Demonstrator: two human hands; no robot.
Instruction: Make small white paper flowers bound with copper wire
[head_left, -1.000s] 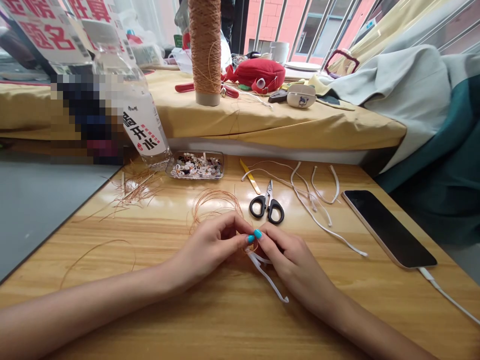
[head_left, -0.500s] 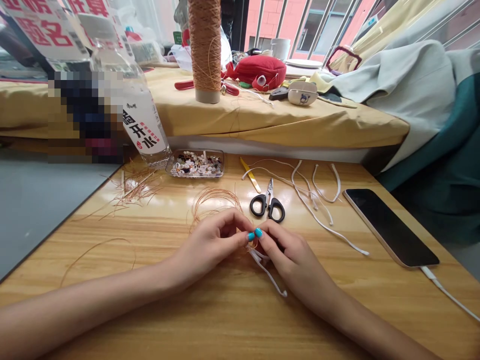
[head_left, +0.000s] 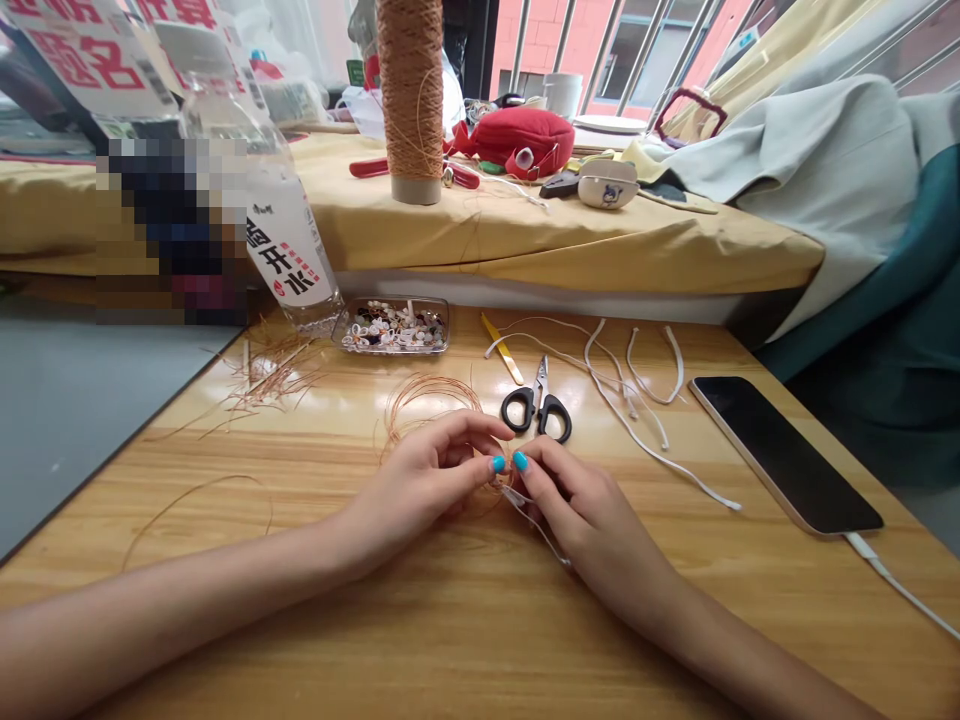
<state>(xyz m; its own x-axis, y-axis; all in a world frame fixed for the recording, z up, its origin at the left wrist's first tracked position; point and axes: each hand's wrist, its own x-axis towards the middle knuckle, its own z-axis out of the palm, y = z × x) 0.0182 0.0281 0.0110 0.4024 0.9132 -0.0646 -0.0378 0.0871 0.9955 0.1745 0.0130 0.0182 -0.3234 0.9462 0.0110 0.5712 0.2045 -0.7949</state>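
Observation:
Over the middle of the table, my left hand (head_left: 450, 470) and my right hand (head_left: 574, 495) meet almost tip to tip, thumbnails painted turquoise. Fine orange thread (head_left: 504, 485) runs between their fingers, and both hands pinch it. My left index finger arches above its thumb. From under my right hand a white cord (head_left: 551, 543) trails towards me, its upper part hidden by the fingers. Behind my left hand lies a loose coil of orange thread (head_left: 431, 395). Black-handled scissors (head_left: 536, 400) rest just beyond my right hand.
A clear tray of small beads and charms (head_left: 394, 327) stands beside a water bottle (head_left: 296, 260). Thread scraps (head_left: 270, 375), yellow tweezers (head_left: 501, 348), white cords (head_left: 630, 420) and a charging phone (head_left: 787, 455) lie around. A thread cone (head_left: 411, 100) stands on the cloth-covered ledge (head_left: 585, 245).
My left index finger has lifted away from its thumb, and the two thumbs have drawn slightly apart. The white cord's end has slipped further under my right hand.

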